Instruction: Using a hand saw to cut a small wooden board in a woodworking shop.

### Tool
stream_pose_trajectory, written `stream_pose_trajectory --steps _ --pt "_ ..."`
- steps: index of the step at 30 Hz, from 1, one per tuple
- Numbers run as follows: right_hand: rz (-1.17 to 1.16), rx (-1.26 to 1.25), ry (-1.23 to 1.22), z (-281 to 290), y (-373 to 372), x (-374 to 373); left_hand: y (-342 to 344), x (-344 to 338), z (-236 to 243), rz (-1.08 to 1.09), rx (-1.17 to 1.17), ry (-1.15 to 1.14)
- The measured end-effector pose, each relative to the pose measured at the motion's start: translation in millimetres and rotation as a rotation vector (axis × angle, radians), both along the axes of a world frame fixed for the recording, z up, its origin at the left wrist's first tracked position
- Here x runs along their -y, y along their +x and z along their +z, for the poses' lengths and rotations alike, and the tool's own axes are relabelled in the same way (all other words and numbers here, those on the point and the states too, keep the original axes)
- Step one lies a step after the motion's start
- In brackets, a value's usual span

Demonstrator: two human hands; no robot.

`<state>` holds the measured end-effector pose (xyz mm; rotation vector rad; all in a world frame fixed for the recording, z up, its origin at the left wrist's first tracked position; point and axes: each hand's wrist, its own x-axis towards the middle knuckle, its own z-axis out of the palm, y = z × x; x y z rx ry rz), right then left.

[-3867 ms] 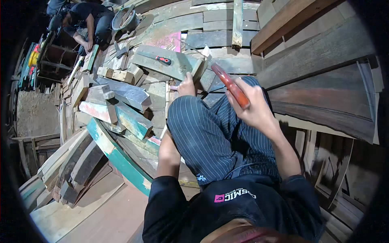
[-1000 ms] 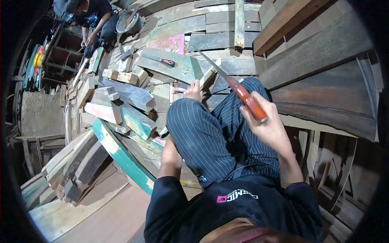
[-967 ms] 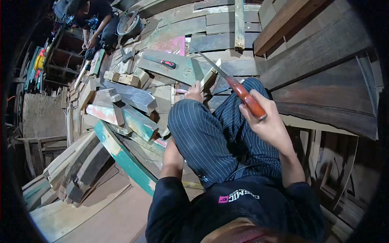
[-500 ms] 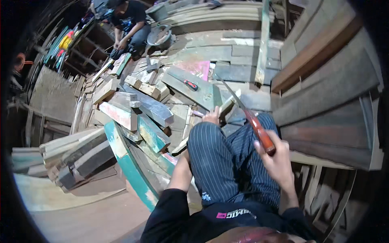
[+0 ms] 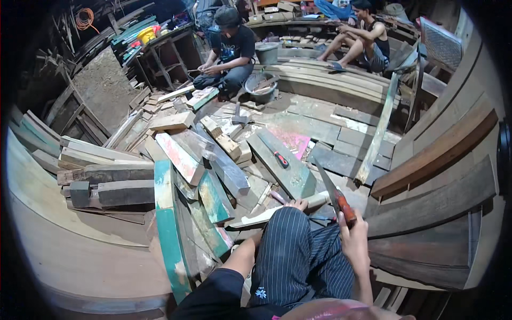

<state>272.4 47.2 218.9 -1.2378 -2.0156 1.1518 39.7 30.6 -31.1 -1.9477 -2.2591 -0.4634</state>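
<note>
My right hand point(image 5: 354, 242) is closed round the red-brown wooden handle of a machete point(image 5: 327, 181), above my right knee. Its blade slants up and away to the left, raised over the wood. Just beyond my left knee, fingers of my left hand point(image 5: 297, 204) show over a pale, shaped wood strip point(image 5: 261, 217) and look bent onto it; the knee hides the rest of the hand. Past the strip lies a grey-green plank point(image 5: 282, 165) with a red-and-black-handled tool point(image 5: 281, 159) on it.
Painted offcuts point(image 5: 181, 157) and a hammer point(image 5: 241, 114) lie to the left and ahead. Curved boards point(image 5: 437, 154) line the right side. One person point(image 5: 229, 58) squats near a bucket point(image 5: 261, 88); another person point(image 5: 368, 40) sits at the back right. A post point(image 5: 378, 130) leans nearby.
My view has tilted up, bringing the seated person at the back into sight. The machete's blade shows more of its flat side. My left hand stays at the pale strip.
</note>
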Motion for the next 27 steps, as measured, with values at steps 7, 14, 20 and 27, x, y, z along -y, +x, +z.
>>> stream_pose_trajectory --steps 7,14,20,27 --pt "-0.028 -0.149 0.131 -35 -8 -4 -4 5 -7 -0.065 -0.140 0.184" --pt "0.058 -0.014 0.036 12 17 54 -4 10 -11 -0.036 -0.068 0.027" --pt "0.074 0.060 0.071 45 50 70 -2 11 -3 -0.029 -0.055 -0.007" --pt "0.099 0.064 0.127 2 5 41 -3 10 -3 -0.015 -0.045 -0.006"
